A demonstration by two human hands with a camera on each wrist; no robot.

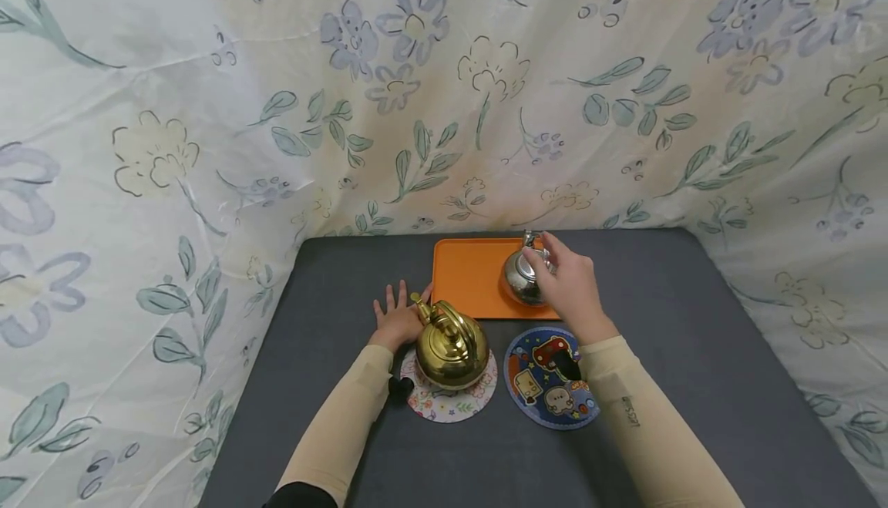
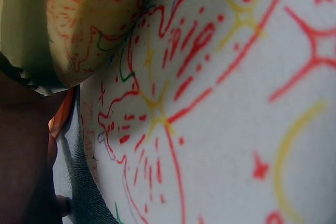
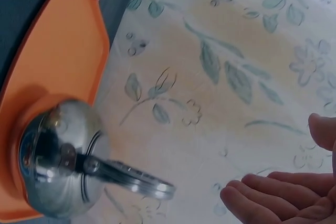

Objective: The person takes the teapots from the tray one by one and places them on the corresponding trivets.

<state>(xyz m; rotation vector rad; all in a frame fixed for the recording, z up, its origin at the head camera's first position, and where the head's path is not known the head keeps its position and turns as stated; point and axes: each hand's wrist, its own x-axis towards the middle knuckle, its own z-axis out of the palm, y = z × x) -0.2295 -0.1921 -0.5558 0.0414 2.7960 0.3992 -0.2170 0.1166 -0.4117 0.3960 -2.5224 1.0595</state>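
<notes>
On the orange tray (image 1: pixel 465 277) stands a silver kettle (image 1: pixel 522 280), toward the tray's right end. My right hand (image 1: pixel 572 288) hovers over and beside it; in the right wrist view its extended fingers (image 3: pixel 257 198) are apart from the kettle's raised handle (image 3: pixel 131 179). A gold kettle (image 1: pixel 451 354) sits on a round white floral mat (image 1: pixel 447 409). Behind and left of this kettle, my left hand (image 1: pixel 395 327) has its fingers spread near the tray's left edge, partly hidden by the kettle. The left wrist view is mostly the mat's printed surface (image 2: pixel 236 103).
A round blue cartoon mat (image 1: pixel 530 408) lies right of the floral mat, partly under my right forearm in view. All this is on a dark grey table (image 1: pixel 486 469). Flower-patterned cloth (image 1: pixel 416 107) hangs behind and along the sides.
</notes>
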